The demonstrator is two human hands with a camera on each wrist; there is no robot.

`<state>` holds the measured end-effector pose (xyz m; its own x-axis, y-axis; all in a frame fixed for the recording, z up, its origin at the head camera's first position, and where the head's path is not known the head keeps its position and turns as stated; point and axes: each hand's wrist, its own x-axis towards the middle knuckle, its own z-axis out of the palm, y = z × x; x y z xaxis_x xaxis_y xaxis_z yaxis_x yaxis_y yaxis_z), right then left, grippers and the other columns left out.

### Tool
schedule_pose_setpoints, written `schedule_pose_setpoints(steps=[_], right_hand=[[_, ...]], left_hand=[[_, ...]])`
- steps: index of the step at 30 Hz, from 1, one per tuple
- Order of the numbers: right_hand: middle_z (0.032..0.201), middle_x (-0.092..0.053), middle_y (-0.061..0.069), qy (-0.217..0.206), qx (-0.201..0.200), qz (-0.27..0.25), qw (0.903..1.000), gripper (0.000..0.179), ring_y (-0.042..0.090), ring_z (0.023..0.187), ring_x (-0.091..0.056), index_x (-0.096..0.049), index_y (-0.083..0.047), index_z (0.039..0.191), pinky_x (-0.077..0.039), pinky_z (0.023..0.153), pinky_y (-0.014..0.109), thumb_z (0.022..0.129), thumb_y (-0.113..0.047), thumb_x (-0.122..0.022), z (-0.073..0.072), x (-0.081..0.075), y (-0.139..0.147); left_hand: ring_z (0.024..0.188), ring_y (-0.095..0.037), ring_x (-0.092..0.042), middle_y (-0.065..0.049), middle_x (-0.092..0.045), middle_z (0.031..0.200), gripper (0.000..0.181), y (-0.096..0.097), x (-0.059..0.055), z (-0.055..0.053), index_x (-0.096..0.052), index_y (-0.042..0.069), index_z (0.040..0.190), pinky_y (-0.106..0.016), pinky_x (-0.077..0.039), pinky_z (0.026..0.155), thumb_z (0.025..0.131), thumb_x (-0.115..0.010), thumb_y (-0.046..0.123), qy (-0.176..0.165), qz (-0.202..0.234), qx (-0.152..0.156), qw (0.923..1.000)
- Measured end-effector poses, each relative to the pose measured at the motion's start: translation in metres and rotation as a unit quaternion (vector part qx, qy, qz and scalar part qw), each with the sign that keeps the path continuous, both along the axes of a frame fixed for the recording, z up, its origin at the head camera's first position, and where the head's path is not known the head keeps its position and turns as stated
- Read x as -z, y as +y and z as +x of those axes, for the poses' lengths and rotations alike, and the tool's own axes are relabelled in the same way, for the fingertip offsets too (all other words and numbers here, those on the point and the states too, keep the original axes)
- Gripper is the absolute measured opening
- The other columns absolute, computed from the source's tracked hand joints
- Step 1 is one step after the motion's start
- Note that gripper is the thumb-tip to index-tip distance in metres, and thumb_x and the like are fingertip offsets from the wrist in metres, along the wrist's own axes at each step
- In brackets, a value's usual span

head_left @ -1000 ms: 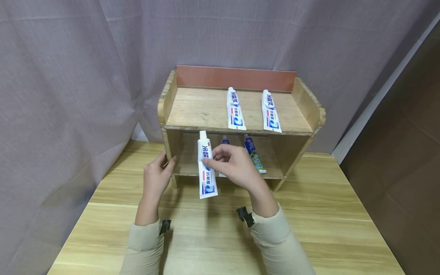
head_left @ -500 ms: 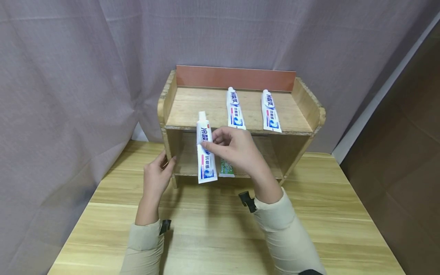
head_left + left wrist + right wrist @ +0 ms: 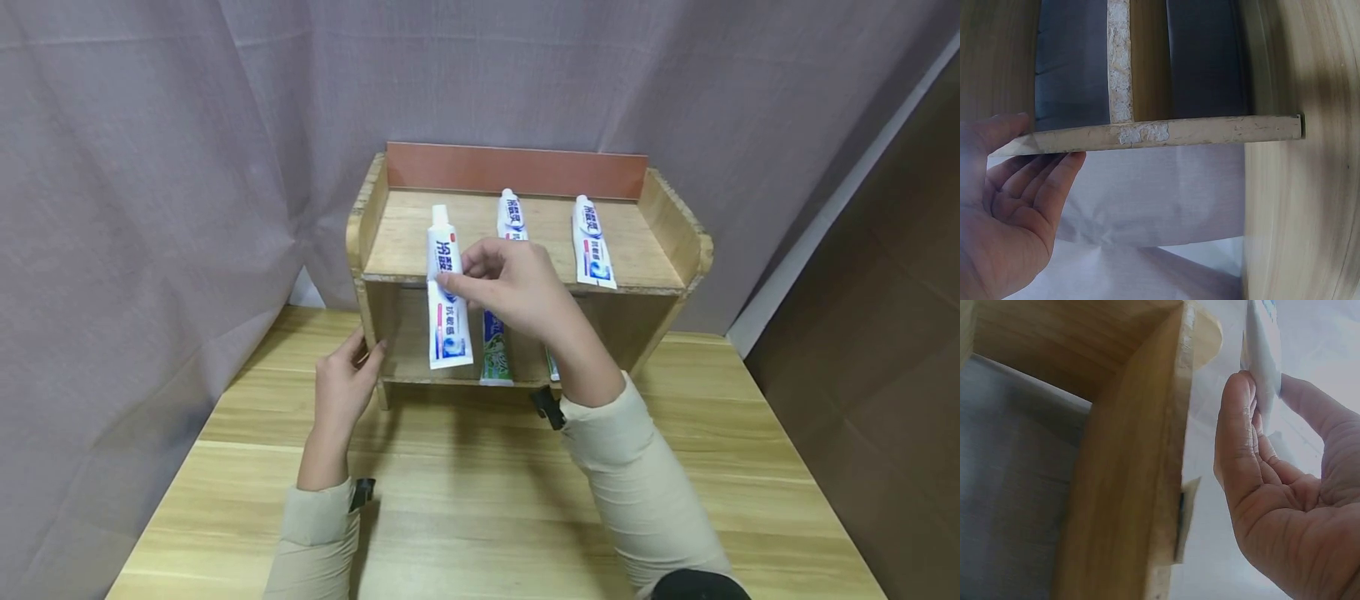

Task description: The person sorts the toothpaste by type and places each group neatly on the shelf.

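Observation:
My right hand (image 3: 525,292) pinches a white toothpaste tube (image 3: 450,325) between thumb and fingers, cap end up and away. In the head view the tube appears in front of the left part of a two-level wooden shelf (image 3: 401,242). The right wrist view shows the tube (image 3: 1265,356) edge-on between thumb and fingertips. My left hand (image 3: 345,379) grips the shelf's left side panel; in the left wrist view its thumb and fingers lie on opposite faces of that panel (image 3: 1210,130). Two similar white tubes, one (image 3: 512,212) partly behind my right hand and another (image 3: 594,246), lie on the upper level.
On the lower level lie a blue-green toothpaste tube (image 3: 495,354) and a second tube (image 3: 553,367), mostly hidden by my right forearm. A reddish strip (image 3: 517,171) backs the upper level. The shelf stands on a wooden table (image 3: 465,500) before a grey curtain (image 3: 480,75).
My right hand has raised the white toothpaste tube from in front of the lower level to the upper level's front edge. My left hand keeps its grip on the shelf panel.

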<state>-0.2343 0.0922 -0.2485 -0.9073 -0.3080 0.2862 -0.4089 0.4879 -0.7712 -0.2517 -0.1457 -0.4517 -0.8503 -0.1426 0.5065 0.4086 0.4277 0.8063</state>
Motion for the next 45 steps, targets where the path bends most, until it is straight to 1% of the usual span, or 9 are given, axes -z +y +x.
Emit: schedule_pose_setpoints(steps=[7,11,17,22,26,29,33,36,45], right_hand=[[0.086,-0.071,0.008,-0.017,0.012,-0.026,0.9994,0.028,0.024,0.071,-0.070,-0.069,-0.006,0.095,-0.064,0.066,0.037,0.088,-0.030,-0.080,-0.012,-0.025,-0.004],[0.089,-0.071,0.011,-0.034,0.015,-0.032,0.9988,0.027,0.026,0.074,-0.071,-0.069,-0.002,0.095,-0.066,0.068,0.035,0.090,-0.026,-0.079,-0.031,-0.039,-0.009],[0.093,-0.071,0.010,-0.077,0.043,0.011,0.9961,0.028,0.023,0.078,-0.072,-0.071,-0.003,0.098,-0.066,0.070,0.031,0.090,-0.028,-0.078,-0.061,-0.051,-0.016],[0.089,-0.074,0.010,-0.108,0.056,0.057,0.9909,0.029,0.020,0.076,-0.074,-0.071,-0.003,0.099,-0.065,0.071,0.030,0.089,-0.029,-0.079,-0.078,-0.053,-0.019],[0.089,-0.074,0.010,-0.132,0.065,0.073,0.9864,0.031,0.021,0.076,-0.074,-0.070,-0.002,0.101,-0.065,0.071,0.029,0.089,-0.029,-0.079,-0.088,-0.054,-0.020],[0.086,-0.074,0.009,-0.144,0.075,0.103,0.9813,0.031,0.020,0.073,-0.073,-0.071,-0.003,0.097,-0.062,0.066,0.025,0.089,-0.032,-0.079,-0.094,-0.053,-0.021],[0.073,-0.072,0.006,-0.132,0.089,0.155,0.9750,0.034,0.017,0.065,-0.071,-0.072,-0.005,0.085,-0.055,0.057,0.022,0.089,-0.039,-0.078,-0.102,-0.047,-0.021],[0.065,-0.070,0.003,-0.116,0.099,0.175,0.9726,0.037,0.017,0.062,-0.069,-0.072,-0.006,0.080,-0.053,0.055,0.023,0.089,-0.042,-0.076,-0.103,-0.042,-0.018],[0.069,-0.070,0.006,-0.093,0.101,0.196,0.9711,0.039,0.019,0.061,-0.069,-0.073,-0.006,0.078,-0.056,0.054,0.025,0.092,-0.042,-0.072,-0.098,-0.039,-0.018]], left_hand=[[0.107,-0.034,-0.069,-0.020,-0.069,0.119,0.036,0.000,0.000,-0.001,-0.067,0.007,0.130,-0.029,-0.060,0.086,0.095,-0.071,0.015,0.001,-0.004,-0.004,1.0000],[0.107,-0.033,-0.069,-0.020,-0.069,0.119,0.036,0.000,0.000,-0.002,-0.067,0.008,0.130,-0.025,-0.059,0.086,0.095,-0.071,0.015,0.001,0.005,-0.003,1.0000],[0.107,-0.033,-0.069,-0.021,-0.069,0.119,0.036,0.000,0.000,-0.002,-0.067,0.009,0.131,-0.024,-0.059,0.085,0.095,-0.071,0.015,0.001,0.006,-0.004,1.0000],[0.107,-0.033,-0.069,-0.021,-0.069,0.118,0.036,0.000,-0.001,-0.001,-0.067,0.008,0.131,-0.026,-0.059,0.086,0.096,-0.070,0.015,0.002,0.003,-0.003,1.0000],[0.108,-0.032,-0.069,-0.020,-0.069,0.118,0.036,0.000,-0.002,-0.001,-0.068,0.009,0.131,-0.025,-0.059,0.086,0.096,-0.070,0.016,-0.001,0.003,-0.005,1.0000],[0.108,-0.031,-0.069,-0.019,-0.070,0.118,0.035,0.000,-0.002,-0.001,-0.068,0.010,0.130,-0.025,-0.059,0.086,0.096,-0.071,0.016,-0.002,0.002,-0.006,1.0000],[0.107,-0.031,-0.069,-0.019,-0.070,0.117,0.034,0.000,-0.001,-0.001,-0.069,0.010,0.129,-0.025,-0.059,0.085,0.096,-0.071,0.016,0.002,0.001,-0.005,1.0000],[0.107,-0.032,-0.069,-0.019,-0.070,0.117,0.034,0.000,0.000,-0.002,-0.069,0.010,0.129,-0.026,-0.059,0.085,0.096,-0.070,0.016,0.004,-0.001,-0.002,1.0000],[0.108,-0.032,-0.069,-0.018,-0.070,0.118,0.034,0.000,0.001,-0.002,-0.068,0.010,0.129,-0.029,-0.060,0.086,0.096,-0.070,0.016,-0.001,-0.009,-0.005,0.9999]])
